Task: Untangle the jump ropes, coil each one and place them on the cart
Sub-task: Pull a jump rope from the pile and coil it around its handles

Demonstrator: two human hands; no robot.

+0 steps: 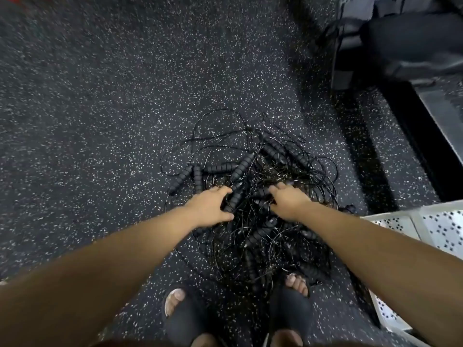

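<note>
The ropes [250, 196] are seen as one black tangle on the speckled floor [100, 121], just ahead of the sandalled feet [180, 311], with thin cords looping outward and many ribbed handles scattered through the heap. The left hand [213, 209] is laid on the near-left part of the heap, its fingers curled around a handle [234, 199], though how firmly it is clamped cannot be told. The right hand [288, 201] is pressed into the cords just beside it, fingers bent and spread a little; whether anything is actually gripped there cannot be told. A white perforated cart [426, 226] is seen at the right edge of the view, near the heap, and no rope is visible on the part of it shown. The task is judged to be at its very start: no rope has been separated, none coiled, none placed. All the untangling, the coiling of each rope and the transfer to the cart appear to be left.
</note>
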